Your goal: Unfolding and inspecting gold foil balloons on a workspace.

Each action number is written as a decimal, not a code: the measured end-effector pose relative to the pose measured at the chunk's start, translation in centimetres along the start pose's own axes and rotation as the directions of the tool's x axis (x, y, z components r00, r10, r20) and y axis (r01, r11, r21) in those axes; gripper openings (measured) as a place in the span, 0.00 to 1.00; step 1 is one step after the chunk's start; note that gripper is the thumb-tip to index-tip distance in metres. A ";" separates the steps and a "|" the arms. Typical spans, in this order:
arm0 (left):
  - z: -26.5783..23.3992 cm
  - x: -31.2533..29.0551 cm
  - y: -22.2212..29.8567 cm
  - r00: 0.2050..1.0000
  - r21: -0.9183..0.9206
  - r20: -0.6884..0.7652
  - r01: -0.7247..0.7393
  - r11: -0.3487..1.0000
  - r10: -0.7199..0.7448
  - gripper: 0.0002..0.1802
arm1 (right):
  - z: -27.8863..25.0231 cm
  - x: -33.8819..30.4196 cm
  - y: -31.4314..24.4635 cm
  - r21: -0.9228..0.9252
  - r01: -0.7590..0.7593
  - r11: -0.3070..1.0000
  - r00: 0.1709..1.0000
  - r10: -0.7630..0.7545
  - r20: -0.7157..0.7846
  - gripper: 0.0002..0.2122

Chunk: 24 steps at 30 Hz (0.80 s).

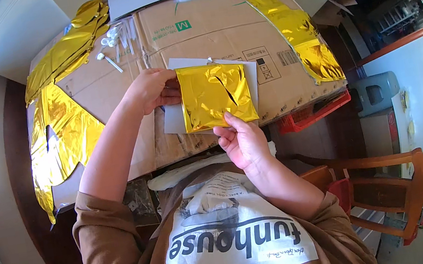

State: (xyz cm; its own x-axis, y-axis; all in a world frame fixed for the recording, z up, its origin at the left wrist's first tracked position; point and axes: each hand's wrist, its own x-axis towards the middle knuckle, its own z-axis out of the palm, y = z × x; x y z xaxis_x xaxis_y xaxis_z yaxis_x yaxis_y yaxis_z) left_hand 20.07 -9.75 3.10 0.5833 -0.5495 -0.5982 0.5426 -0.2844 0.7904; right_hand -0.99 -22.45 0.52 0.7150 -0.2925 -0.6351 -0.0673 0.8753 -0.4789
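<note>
In front of me, over the cardboard, is a square of shiny gold foil [203,97], creased, with a dark slanted streak on its right half. My left hand [154,90] is closed on its upper left edge, fingers curled behind. At its lower edge, the thumb of my right hand [243,141] lies on the foil, with the other fingers bent below. Whether those fingers reach under the foil is partly hidden. White card [250,73] shows behind the foil, sticking out tilted at the top, right and left.
Flattened cardboard [181,43] covers the table. Gold foil sheets [68,118] lie along its left side, and a gold foil strip [295,30] along its right. White-tipped sticks [114,42] lie at the back left. A red crate [313,111] and a wooden chair [382,160] stand right.
</note>
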 end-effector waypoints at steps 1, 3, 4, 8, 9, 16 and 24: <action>-0.1 0.1 0.1 1.000 -0.002 0.004 0.015 1.000 -0.015 0.16 | -0.1 0.0 0.0 -0.016 -0.002 1.000 1.000 0.002 -0.001 0.07; -0.3 0.3 0.2 0.999 -0.017 0.014 0.034 0.999 -0.033 0.16 | -0.3 0.1 0.0 -0.049 -0.005 0.999 1.000 0.005 -0.003 0.08; -0.5 0.4 0.0 0.999 -0.032 0.021 0.039 0.999 -0.038 0.17 | -0.2 0.0 0.0 -0.057 -0.004 0.998 1.000 0.003 -0.007 0.08; 0.0 -0.1 0.0 1.000 0.010 0.013 -0.005 1.000 0.005 0.17 | 0.3 -0.2 0.1 -0.067 -0.005 0.998 1.000 0.003 -0.025 0.09; 0.0 -0.1 0.0 1.000 0.022 0.012 -0.025 0.999 0.025 0.17 | 0.3 -0.1 0.2 -0.066 -0.006 0.998 1.000 0.005 -0.028 0.09; -0.1 0.2 -0.4 0.988 0.136 -0.001 -0.154 0.979 0.155 0.13 | 0.4 -0.2 0.1 -0.071 -0.013 0.997 0.999 0.011 -0.035 0.10; -0.5 1.7 -1.1 0.985 0.128 -0.042 -0.163 0.978 0.169 0.11 | 0.1 0.2 0.4 -0.095 -0.024 0.995 0.999 0.021 -0.039 0.13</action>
State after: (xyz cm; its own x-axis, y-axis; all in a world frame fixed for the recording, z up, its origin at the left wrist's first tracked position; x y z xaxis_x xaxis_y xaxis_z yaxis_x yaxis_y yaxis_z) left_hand 20.76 -9.96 1.16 0.6917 -0.5561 -0.4607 0.3588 -0.2889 0.8876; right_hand -0.83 -22.15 0.25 0.6854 -0.2892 -0.6683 -0.1505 0.8417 -0.5186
